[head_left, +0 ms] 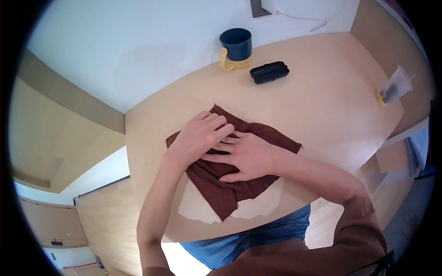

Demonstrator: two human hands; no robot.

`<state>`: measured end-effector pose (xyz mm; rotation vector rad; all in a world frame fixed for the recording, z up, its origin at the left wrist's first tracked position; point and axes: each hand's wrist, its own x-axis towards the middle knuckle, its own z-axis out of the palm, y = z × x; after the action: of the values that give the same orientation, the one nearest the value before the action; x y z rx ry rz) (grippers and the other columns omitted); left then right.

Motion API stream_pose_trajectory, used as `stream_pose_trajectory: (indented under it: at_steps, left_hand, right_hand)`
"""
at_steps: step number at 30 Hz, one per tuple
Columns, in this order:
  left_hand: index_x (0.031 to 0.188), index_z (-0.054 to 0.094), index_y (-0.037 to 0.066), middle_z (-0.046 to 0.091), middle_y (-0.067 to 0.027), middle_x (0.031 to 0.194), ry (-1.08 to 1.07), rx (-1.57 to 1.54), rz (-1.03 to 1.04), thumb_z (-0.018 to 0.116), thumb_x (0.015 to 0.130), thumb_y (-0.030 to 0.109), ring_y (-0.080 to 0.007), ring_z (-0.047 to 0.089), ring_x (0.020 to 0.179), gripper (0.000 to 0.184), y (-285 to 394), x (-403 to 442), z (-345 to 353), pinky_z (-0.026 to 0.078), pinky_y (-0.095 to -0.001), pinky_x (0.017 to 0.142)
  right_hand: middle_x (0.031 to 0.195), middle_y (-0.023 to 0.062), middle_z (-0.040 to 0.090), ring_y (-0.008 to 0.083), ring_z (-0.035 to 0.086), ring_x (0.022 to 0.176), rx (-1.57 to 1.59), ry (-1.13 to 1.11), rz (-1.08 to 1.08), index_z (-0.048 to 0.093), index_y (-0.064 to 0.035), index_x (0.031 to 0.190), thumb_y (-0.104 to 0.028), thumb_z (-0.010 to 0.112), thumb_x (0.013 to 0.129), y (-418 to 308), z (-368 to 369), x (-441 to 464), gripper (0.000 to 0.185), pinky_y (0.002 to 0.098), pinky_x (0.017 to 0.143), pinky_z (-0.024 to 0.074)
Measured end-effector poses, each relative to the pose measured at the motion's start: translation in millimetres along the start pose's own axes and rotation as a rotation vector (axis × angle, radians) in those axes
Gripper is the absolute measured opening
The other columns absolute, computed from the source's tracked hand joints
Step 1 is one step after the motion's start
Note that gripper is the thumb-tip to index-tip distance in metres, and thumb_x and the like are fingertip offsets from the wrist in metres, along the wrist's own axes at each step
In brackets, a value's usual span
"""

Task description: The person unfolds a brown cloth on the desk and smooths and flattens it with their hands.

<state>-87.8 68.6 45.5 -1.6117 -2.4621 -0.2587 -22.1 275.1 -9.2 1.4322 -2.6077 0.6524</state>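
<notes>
A dark brown cloth (271, 135) with frayed edges lies on the wooden table, one corner toward the wall and another toward the person's lap. My right hand (248, 156) rests flat on the middle of the cloth, its fingers spread and pointing left. Beside it, my left hand (202, 135) is on the cloth's left part with its fingers curled, their tips close to the right hand's fingers. What the left fingertips hold, if anything, is hidden. The cloth is wrinkled under and around both hands.
Near the wall stands a blue and yellow mug (236, 48), with a black tray-like case (270, 72) to its right. A clear plastic cup (397, 86) is at the table's right side. The table's near edge (198, 238) borders the person's lap.
</notes>
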Motion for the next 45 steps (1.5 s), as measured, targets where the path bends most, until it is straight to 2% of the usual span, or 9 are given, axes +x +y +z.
stream_pose_trajectory:
  at_steps: [4, 7, 10, 16, 22, 25, 31, 38, 45]
  left_hand:
    - [0.111, 0.071, 0.007, 0.07, -0.0064, 0.107, 0.218, -0.252, -0.284, 0.075, 0.091, 0.004, -0.0301, 0.066, 0.103, 0.02, -5.0, -11.4, -3.0, 0.052, -0.0398, 0.096]
    - [0.109, 0.072, 0.007, 0.071, -0.0064, 0.109, 0.154, -0.303, -0.212, 0.074, 0.096, 0.004, -0.0307, 0.064, 0.108, 0.013, -22.9, -26.4, -4.4, 0.051, -0.0416, 0.099]
    - [0.106, 0.072, 0.007, 0.07, -0.0058, 0.109, 0.088, -0.345, -0.365, 0.074, 0.095, 0.004, -0.0301, 0.062, 0.112, 0.011, -21.5, -31.4, -6.7, 0.048, -0.0416, 0.102]
    - [0.102, 0.07, 0.008, 0.068, -0.0058, 0.107, 0.007, -0.293, -0.405, 0.076, 0.094, 0.006, -0.0286, 0.061, 0.111, 0.01, -30.6, -33.0, -2.9, 0.043, -0.0399, 0.106]
    - [0.1, 0.069, 0.008, 0.067, -0.0061, 0.112, 0.174, -0.144, -0.306, 0.077, 0.093, 0.007, -0.0287, 0.06, 0.114, 0.011, -24.7, -34.6, -1.8, 0.042, -0.0405, 0.106]
    - [0.101, 0.071, 0.008, 0.068, -0.0064, 0.113, 0.377, -0.109, -0.381, 0.081, 0.091, 0.008, -0.0286, 0.06, 0.116, 0.014, -4.5, -42.6, 3.7, 0.042, -0.0415, 0.107]
    - [0.109, 0.075, 0.008, 0.069, -0.0085, 0.115, 0.266, -0.279, -0.526, 0.087, 0.087, 0.01, -0.0292, 0.061, 0.117, 0.025, 29.5, -91.6, 16.9, 0.044, -0.0424, 0.107]
    - [0.1, 0.078, 0.01, 0.069, -0.003, 0.108, 0.234, -0.359, -0.57, 0.087, 0.086, 0.01, -0.0271, 0.06, 0.113, 0.016, 18.1, -91.7, 13.0, 0.041, -0.0412, 0.108]
    - [0.099, 0.071, 0.009, 0.07, -0.0014, 0.105, 0.257, -0.27, -0.544, 0.083, 0.089, 0.008, -0.0252, 0.061, 0.112, 0.016, 16.0, -94.2, 15.9, 0.04, -0.041, 0.106]
  right_hand:
    - [0.169, 0.0134, 0.047, 0.0319, 0.039, 0.16, -0.009, 0.02, -0.015, 0.053, -0.0199, 0.162, -0.06, 0.064, 0.101, -2.7, 4.7, 0.8, 0.074, 0.0484, 0.134, 0.0287]
    - [0.171, 0.0129, 0.045, 0.0314, 0.037, 0.162, -0.013, 0.011, -0.014, 0.053, -0.0192, 0.162, -0.059, 0.063, 0.102, -2.6, 3.9, 0.7, 0.073, 0.0485, 0.134, 0.0289]
    - [0.172, 0.0123, 0.045, 0.0308, 0.037, 0.162, -0.015, -0.006, -0.001, 0.053, -0.0193, 0.162, -0.059, 0.063, 0.102, -3.8, 2.7, 0.8, 0.073, 0.0484, 0.135, 0.0277]
    - [0.172, 0.012, 0.044, 0.0306, 0.035, 0.163, -0.029, -0.015, -0.005, 0.052, -0.0187, 0.163, -0.056, 0.063, 0.103, -3.4, 2.8, 0.7, 0.071, 0.048, 0.134, 0.0277]
    - [0.17, 0.0124, 0.046, 0.0305, 0.035, 0.163, -0.024, -0.01, -0.001, 0.052, -0.0172, 0.163, -0.055, 0.064, 0.103, -4.3, 1.6, 0.6, 0.072, 0.0482, 0.134, 0.0278]
    - [0.171, 0.0127, 0.045, 0.0309, 0.035, 0.163, -0.009, -0.016, -0.001, 0.052, -0.0176, 0.163, -0.055, 0.064, 0.103, -3.8, 3.2, 0.3, 0.072, 0.0491, 0.134, 0.0273]
    - [0.175, 0.0132, 0.038, 0.0322, 0.034, 0.163, -0.057, -0.042, -0.013, 0.051, -0.0186, 0.164, -0.055, 0.06, 0.106, -3.8, 2.1, -0.6, 0.069, 0.0502, 0.134, 0.0267]
    - [0.178, 0.0149, 0.034, 0.0348, 0.032, 0.164, -0.037, -0.059, 0.004, 0.052, -0.0312, 0.165, -0.057, 0.059, 0.106, -6.4, -4.3, 0.4, 0.064, 0.0506, 0.133, 0.0275]
    - [0.176, 0.0166, 0.037, 0.0367, 0.035, 0.163, -0.028, -0.02, -0.039, 0.055, -0.0368, 0.162, -0.054, 0.062, 0.105, -6.4, -5.7, 0.5, 0.059, 0.0521, 0.132, 0.0303]
